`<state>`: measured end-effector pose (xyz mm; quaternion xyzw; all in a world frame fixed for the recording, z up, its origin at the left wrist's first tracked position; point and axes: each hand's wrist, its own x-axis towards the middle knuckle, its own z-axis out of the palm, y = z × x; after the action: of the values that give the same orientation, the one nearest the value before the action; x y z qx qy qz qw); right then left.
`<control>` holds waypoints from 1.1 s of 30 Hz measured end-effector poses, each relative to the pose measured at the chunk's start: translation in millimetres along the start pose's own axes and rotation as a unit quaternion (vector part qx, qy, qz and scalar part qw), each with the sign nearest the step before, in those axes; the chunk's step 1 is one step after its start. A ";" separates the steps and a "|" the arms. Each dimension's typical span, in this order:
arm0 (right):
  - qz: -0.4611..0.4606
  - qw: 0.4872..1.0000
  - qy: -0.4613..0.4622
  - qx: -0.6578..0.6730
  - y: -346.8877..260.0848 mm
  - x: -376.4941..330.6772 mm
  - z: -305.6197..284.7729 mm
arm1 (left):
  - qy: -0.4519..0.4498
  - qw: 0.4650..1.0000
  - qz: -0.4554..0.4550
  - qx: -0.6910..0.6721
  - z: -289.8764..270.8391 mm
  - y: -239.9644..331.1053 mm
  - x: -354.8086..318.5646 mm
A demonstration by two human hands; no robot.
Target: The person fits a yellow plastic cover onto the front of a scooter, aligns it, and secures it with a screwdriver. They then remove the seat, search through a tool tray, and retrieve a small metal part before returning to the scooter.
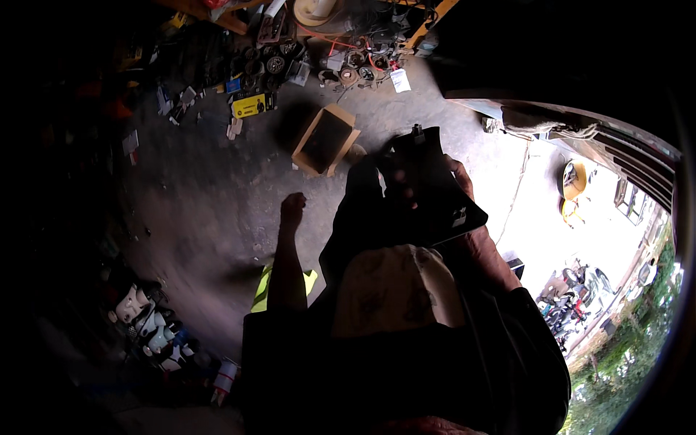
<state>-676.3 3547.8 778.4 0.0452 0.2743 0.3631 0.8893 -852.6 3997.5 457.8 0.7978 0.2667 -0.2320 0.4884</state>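
Observation:
My right hand (pixel 464 177) grips a dark, flared panel with metal fittings (pixel 435 181), held out in front of me. Small bright metal pieces sit at its far end and at its near right corner; its exact kind is lost in shadow. Fingertips show at the panel's left edge. To the left, my left hand (pixel 293 208) hangs in the air above the floor, its fingers curled in, with nothing seen sticking out of it. Beyond it on the concrete stands an open cardboard box (pixel 301 154) with a dark inside.
Round parts and cables (pixel 275 64) are heaped along the far side, with a yellow package (pixel 252 106) before them. White parts (pixel 152 326) lie at the lower left, near a yellow-green item (pixel 262 290). Outside on the right are a yellow wheelbarrow-like thing (pixel 573 180) and motorcycles (pixel 576 293).

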 end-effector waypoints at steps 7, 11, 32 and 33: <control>-0.090 0.994 0.007 -0.064 -35.2 -25.8 -15.3 | -0.130 0.985 0.029 0.106 48.4 -24.4 -36.7; -0.110 0.987 -0.004 -0.121 -57.5 -39.1 -26.0 | -0.133 0.987 0.014 0.091 58.2 -33.7 -43.3; -0.204 0.973 -0.066 -0.082 -90.5 -54.4 -52.9 | -0.115 0.981 0.039 0.154 57.1 41.8 -30.1; -0.219 0.969 -0.068 -0.091 -88.6 -51.7 -53.7 | -0.123 0.973 0.087 0.176 48.5 38.3 -19.7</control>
<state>-679.6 3441.9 731.8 -0.0719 0.1822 0.1791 0.9641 -847.7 3935.2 475.2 0.8567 0.0887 -0.3281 0.3879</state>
